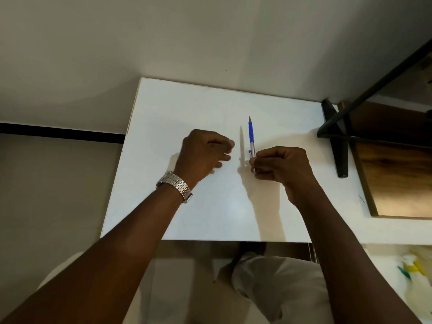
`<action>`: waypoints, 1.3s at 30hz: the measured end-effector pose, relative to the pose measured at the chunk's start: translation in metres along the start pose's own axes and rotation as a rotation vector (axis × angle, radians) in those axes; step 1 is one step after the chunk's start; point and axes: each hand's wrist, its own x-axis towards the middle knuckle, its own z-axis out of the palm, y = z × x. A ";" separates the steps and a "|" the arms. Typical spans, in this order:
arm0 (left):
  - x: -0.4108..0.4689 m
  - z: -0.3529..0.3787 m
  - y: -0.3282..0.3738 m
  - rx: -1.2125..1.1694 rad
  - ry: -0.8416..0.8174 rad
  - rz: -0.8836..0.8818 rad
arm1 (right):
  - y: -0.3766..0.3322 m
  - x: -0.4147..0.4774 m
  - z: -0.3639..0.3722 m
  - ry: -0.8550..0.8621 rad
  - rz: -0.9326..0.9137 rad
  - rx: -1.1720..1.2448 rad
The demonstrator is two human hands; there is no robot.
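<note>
The right hand pinches the rear end of one blue-and-silver pen above one white bench, tip toward twelve o'clock; at the pen's nine o'clock the left hand is curled on nothing, wearing one watch

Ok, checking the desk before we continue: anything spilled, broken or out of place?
Nothing stands out. The right hand pinches a blue pen by its rear end over the white table.
</note>
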 end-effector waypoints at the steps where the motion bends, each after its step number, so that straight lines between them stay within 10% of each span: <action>1: 0.003 -0.007 0.000 0.023 0.067 0.034 | 0.002 0.002 -0.002 0.028 0.000 -0.037; 6: 0.015 -0.038 -0.008 0.348 0.342 0.171 | 0.013 0.010 -0.011 0.104 -0.006 -0.253; 15: 0.015 -0.046 -0.020 0.689 0.259 0.101 | 0.015 0.010 -0.007 0.166 -0.045 -0.449; 24: 0.011 -0.061 -0.009 0.315 0.226 -0.003 | -0.001 -0.016 0.062 0.043 -0.462 -0.570; 31: 0.013 -0.072 -0.004 -0.010 0.165 -0.170 | 0.011 -0.023 0.114 -0.026 -0.403 -0.897; 39: 0.008 -0.070 -0.003 -0.181 0.101 -0.186 | 0.006 -0.019 0.112 -0.018 -0.281 -0.683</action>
